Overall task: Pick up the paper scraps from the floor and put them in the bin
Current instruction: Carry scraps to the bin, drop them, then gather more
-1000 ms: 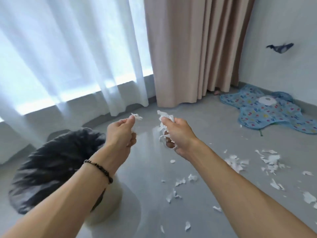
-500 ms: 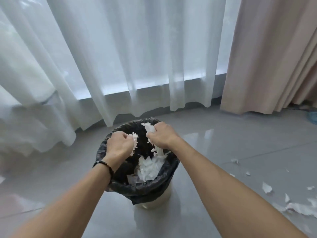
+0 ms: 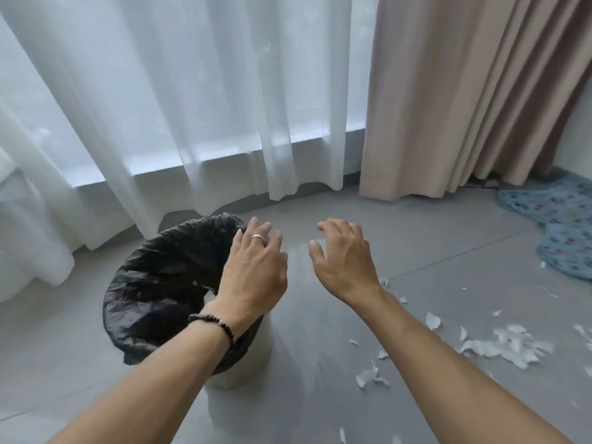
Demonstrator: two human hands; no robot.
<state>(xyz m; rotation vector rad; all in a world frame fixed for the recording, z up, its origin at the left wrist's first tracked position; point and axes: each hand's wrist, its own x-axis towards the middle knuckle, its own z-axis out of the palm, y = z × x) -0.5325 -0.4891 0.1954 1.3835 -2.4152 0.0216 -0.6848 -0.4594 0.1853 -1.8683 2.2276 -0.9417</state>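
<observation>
A white bin lined with a black bag stands on the grey floor at left of centre. My left hand, with a ring and a bead bracelet, hovers over the bin's right rim, fingers spread and empty. To the right of the bin, my right hand is held above bare floor, also open and empty. White paper scraps lie scattered on the floor at the right, with smaller bits nearer the bin. The bin's inside is mostly hidden by my left arm and the bag's folds.
Sheer white curtains hang behind the bin, with a beige curtain to their right. A blue patterned mat lies at the far right by the wall. Grey tiled floor stretches between the bin and the mat.
Both hands were closed on paper scraps over the bin; now they are open, empty and shifted right. The view has turned right, so more floor scraps show.
</observation>
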